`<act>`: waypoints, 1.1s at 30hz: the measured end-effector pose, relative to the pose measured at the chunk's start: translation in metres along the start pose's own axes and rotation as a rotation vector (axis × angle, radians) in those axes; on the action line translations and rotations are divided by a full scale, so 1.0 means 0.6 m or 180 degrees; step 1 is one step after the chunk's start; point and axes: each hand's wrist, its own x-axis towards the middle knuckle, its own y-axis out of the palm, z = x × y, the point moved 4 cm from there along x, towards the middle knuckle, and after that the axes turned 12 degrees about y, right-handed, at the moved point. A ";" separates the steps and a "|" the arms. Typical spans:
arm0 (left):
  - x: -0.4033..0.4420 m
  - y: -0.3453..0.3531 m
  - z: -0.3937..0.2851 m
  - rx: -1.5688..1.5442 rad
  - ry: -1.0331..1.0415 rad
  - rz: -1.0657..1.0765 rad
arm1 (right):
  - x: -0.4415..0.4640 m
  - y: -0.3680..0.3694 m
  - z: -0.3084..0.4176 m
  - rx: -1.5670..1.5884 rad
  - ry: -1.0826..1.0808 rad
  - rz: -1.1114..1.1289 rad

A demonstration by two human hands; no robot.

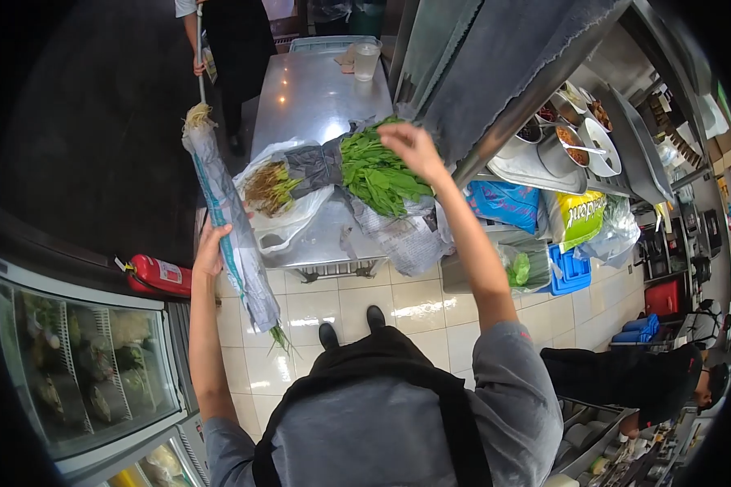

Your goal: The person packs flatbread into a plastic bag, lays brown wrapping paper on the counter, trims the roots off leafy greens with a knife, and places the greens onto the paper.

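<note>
My left hand (209,250) is closed around a long bundle (234,235) wrapped in grey printed paper, held at a slant left of the steel table. Pale root ends show at its top, and thin green tips, like scallions, poke from the lower end. Above a bunch of leafy greens (382,172) is my right hand (413,152), its fingers loosely curved with nothing visible in them. Paper is wrapped round the middle of the greens, and their brown roots (270,188) lie on a white plastic bag (296,213). Whether my right fingers touch the leaves I cannot tell.
The steel table (309,89) carries a plastic cup (366,62) at the far end. Beyond it, a person holds a pole (201,49). At left are a fire extinguisher (158,273) and a glass-door fridge (89,357); at right, food pots (556,150) and another person (642,390).
</note>
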 end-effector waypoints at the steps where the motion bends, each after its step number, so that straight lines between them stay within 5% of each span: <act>1: 0.010 0.006 -0.004 0.0085 -0.0056 0.0110 | -0.032 0.010 0.007 0.0050 0.0060 0.0113; 8: 0.151 0.095 -0.124 0.1413 -0.0173 0.1150 | -0.289 0.003 -0.020 0.0366 0.0355 0.0600; 18: 0.389 0.114 -0.080 0.2250 -0.1130 0.2517 | -0.608 -0.055 -0.249 0.0987 0.2568 -0.0916; 20: 0.419 0.110 -0.063 0.2131 -0.1294 0.2656 | -0.659 -0.029 -0.296 0.1218 0.2866 -0.1177; 26: 0.542 0.108 0.020 0.1983 -0.1606 0.3430 | -0.791 0.079 -0.354 -0.0380 0.3544 -0.1627; 30: 0.627 0.127 0.099 0.2176 -0.1575 0.4146 | -0.948 0.206 -0.380 0.0370 0.4358 -0.1848; 33: 0.672 0.143 0.152 0.2027 -0.1713 0.4311 | -0.996 0.262 -0.250 0.0714 0.4631 -0.2024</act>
